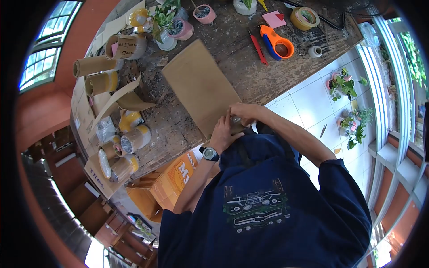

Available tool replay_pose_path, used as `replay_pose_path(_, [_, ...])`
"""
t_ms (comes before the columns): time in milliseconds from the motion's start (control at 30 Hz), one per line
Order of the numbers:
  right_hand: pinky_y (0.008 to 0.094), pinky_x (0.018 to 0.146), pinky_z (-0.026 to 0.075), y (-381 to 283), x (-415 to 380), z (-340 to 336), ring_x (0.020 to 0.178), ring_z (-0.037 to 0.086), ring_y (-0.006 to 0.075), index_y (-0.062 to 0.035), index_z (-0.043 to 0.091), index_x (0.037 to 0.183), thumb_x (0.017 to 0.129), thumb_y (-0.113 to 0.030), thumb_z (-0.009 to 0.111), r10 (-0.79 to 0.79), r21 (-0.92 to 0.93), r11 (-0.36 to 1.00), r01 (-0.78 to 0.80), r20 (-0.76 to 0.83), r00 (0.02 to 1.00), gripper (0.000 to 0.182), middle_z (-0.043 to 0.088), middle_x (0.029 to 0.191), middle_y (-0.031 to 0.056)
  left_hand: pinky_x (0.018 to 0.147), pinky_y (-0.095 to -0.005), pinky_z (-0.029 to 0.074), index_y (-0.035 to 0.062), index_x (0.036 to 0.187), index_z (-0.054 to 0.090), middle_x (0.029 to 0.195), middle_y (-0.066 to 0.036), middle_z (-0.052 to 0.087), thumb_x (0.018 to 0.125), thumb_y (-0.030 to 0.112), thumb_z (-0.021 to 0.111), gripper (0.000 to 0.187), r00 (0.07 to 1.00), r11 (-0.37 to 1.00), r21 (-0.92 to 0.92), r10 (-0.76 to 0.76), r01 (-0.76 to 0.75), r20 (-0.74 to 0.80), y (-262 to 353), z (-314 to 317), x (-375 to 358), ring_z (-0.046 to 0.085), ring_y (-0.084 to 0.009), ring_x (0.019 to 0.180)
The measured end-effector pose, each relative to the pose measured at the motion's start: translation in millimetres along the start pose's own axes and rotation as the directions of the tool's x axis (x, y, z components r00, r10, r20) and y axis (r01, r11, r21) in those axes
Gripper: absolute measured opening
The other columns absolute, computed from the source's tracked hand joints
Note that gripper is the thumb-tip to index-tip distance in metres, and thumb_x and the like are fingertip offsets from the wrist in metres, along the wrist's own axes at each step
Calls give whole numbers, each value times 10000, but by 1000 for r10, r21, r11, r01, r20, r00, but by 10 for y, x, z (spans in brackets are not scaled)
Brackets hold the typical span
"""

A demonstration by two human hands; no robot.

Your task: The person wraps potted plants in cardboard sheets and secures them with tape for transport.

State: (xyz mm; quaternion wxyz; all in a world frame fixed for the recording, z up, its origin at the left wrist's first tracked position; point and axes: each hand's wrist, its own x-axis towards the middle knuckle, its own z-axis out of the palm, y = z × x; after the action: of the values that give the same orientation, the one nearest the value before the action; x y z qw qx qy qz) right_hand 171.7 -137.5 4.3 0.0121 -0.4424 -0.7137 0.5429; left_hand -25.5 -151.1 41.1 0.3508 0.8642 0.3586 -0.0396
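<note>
A flat brown cardboard sheet [201, 82] lies lengthwise on the worn wooden table, its near end at my body. My left hand [221, 135], with a watch at the wrist, is closed on that near end, fingers pointing up along the cardboard. Against it, my right hand [243, 112] is curled with bent fingers at the sheet's near right corner. Between the hands shows a bit of a clear, shiny thing [237, 124], mostly hidden by the fingers; its kind cannot be made out.
Cardboard-wrapped containers [135, 138] and cardboard tubes [96, 67] stand at the left. Potted plants [163, 20] are at the back. An orange tape dispenser [281, 44], a red cutter [258, 49] and tape rolls [304, 18] lie at the right. Below the table edge sits a cardboard box [170, 178].
</note>
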Motion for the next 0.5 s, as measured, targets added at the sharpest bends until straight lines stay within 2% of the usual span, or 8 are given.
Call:
replay_pose_path(67, [418,964,521,-12,172,-18,1128,598,390,34,662,1098,554,74,753,25,17,1000,-24,-32,999,554,619,1170,202,986,-462,469,-87,1534,166,1231,-251,521,747,313,833,1107,995,998,46,-37,41,-91,-114,60,32,535,-419,1141])
replay_pose_path(167, [420,962,523,-426,149,-430,1139,595,389,14,657,1127,576,71,771,114,-52,992,-116,-41,993,566,628,1172,185,993,-452,458,-130,1520,154,1226,-254,518,724,286,843,1132,972,988,73,-118,136,-204,-221,23,134,536,-404,1123])
replay_pose_path(267, [427,968,520,-219,547,-399,1162,590,378,-6,653,1146,574,36,816,-73,-264,964,42,-109,991,597,636,1180,176,991,-456,451,-145,1510,164,1222,-258,521,722,256,843,1115,938,967,89,-206,239,-279,-245,-53,261,538,-396,1114])
replay_pose_path(300, [428,973,517,-201,599,-444,1174,587,371,-9,653,1147,566,23,832,-101,-273,960,65,-123,987,609,638,1186,173,989,-460,449,-146,1509,166,1221,-260,522,724,246,842,1107,925,958,96,-232,271,-300,-262,-71,303,539,-394,1113])
replay_pose_path(400, [430,994,506,-88,630,-574,1204,579,353,-19,655,1155,543,-13,872,-161,-300,948,108,-158,974,650,640,1212,166,1023,-477,414,-144,1511,167,1224,-263,550,753,273,836,1094,917,952,114,-234,283,-323,-322,-95,458,527,-402,1168])
replay_pose_path(467, [431,1013,495,-4,614,-642,1217,576,345,-30,660,1172,529,-30,888,-176,-308,944,115,-177,968,682,639,1236,162,1008,-477,423,-126,1492,255,1194,-247,573,759,297,834,1026,926,973,102,-161,206,-340,-413,-104,533,533,-399,1159])
replay_pose_path(500, [428,1019,492,-1,573,-723,1218,575,340,-38,662,1184,526,-28,888,-128,-266,961,80,-170,977,696,638,1245,157,1001,-477,427,-117,1482,298,1179,-239,584,762,310,833,993,929,981,97,-123,167,-348,-470,-94,546,536,-397,1154])
